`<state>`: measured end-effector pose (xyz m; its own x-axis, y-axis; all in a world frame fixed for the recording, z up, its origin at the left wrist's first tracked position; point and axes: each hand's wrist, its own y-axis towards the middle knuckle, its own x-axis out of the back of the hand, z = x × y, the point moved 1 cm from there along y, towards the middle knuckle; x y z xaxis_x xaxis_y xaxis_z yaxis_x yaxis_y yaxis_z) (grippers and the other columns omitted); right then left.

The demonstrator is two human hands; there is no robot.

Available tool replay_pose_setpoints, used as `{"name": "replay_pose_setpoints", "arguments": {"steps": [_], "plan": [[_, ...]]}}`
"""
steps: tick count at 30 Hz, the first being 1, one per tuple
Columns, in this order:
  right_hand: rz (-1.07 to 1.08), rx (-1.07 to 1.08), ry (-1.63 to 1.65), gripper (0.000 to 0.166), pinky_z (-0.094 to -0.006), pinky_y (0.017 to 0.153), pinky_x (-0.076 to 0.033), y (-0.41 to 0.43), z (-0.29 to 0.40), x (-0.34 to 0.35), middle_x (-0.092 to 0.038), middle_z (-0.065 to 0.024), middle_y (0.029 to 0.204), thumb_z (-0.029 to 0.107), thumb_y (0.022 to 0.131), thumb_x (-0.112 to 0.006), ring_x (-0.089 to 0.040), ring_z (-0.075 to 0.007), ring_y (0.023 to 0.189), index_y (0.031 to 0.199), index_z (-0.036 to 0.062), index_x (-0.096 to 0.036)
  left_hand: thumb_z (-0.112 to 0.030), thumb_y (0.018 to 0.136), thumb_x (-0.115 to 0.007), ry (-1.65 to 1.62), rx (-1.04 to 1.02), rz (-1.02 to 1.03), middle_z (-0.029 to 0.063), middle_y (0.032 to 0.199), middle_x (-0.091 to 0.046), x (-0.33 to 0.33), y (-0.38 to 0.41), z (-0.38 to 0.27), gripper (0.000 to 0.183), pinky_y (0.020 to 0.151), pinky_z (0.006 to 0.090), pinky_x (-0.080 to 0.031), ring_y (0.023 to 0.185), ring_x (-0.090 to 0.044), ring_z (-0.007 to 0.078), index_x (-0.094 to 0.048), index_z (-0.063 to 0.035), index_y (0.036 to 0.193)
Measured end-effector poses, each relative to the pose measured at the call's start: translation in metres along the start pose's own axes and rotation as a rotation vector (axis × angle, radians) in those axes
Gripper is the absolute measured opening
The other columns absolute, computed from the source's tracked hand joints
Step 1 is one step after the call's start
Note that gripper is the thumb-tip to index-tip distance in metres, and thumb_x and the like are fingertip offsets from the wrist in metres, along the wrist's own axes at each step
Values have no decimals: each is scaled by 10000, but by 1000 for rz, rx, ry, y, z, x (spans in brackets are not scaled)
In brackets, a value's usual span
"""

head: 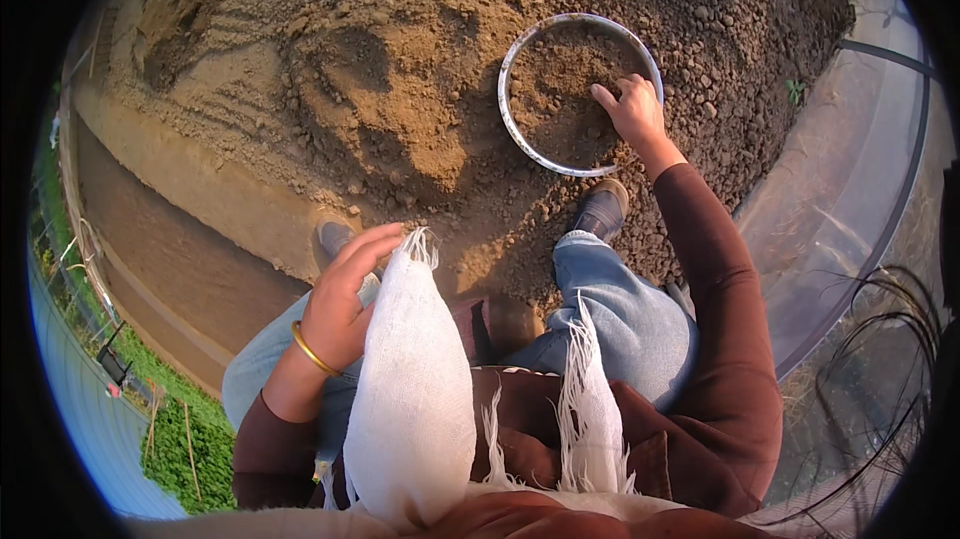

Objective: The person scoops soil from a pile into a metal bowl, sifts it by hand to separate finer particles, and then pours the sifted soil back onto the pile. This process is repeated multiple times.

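Observation:
A round metal-rimmed sieve or shallow pan (pixel 506 100) sits on loose brown soil, with crumbled soil inside it. My right hand (pixel 636 110) reaches across its near right rim, fingers bent and thumb spread over the soil within. The hand covers part of the rim, and whether the fingers grip anything is unclear. My left hand (pixel 346 299), with a gold-coloured bangle (pixel 313 351) at the wrist, hovers by my left knee. Its fingers are extended, and no object shows in it. A white fringed scarf (pixel 416 366) hangs in front and hides part of that hand.
A mound of fine soil (pixel 405 104) rises left of the ring, and coarse clods (pixel 709 81) lie to its right. My shoe (pixel 604 209) stands just below the rim. Clear plastic sheeting (pixel 840 239) borders the right; a sunken earthen strip (pixel 180 201) runs along the left.

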<state>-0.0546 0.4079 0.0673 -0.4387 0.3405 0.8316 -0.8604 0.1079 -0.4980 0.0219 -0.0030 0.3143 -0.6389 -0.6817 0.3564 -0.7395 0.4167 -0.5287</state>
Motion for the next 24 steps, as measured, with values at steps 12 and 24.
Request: {"name": "replay_pose_setpoints", "arguments": {"steps": [12, 24], "plan": [[123, 236, 26, 355, -485, 874, -543, 13, 26, -36, -681, -202, 1111, 62, 842, -625, -668, -389, 1047, 1193, 111, -638, -126, 894, -698, -90, 46, 17, 195, 1408, -567, -5, 1, 6, 452, 1059, 399, -455, 1281, -570, 351, -596, 10, 1313], [211, 683, -212, 485, -478, 998, -463, -7, 71, -43, -478, -105, 1451, 179, 806, -721, -458, -351, 1317, 1279, 163, -617, -117, 879, -713, -159, 94, 16, 193, 1387, -577, -7, 4, 8, 471, 1053, 387, -456, 1264, -580, 349, -592, 21, 1313]]}}
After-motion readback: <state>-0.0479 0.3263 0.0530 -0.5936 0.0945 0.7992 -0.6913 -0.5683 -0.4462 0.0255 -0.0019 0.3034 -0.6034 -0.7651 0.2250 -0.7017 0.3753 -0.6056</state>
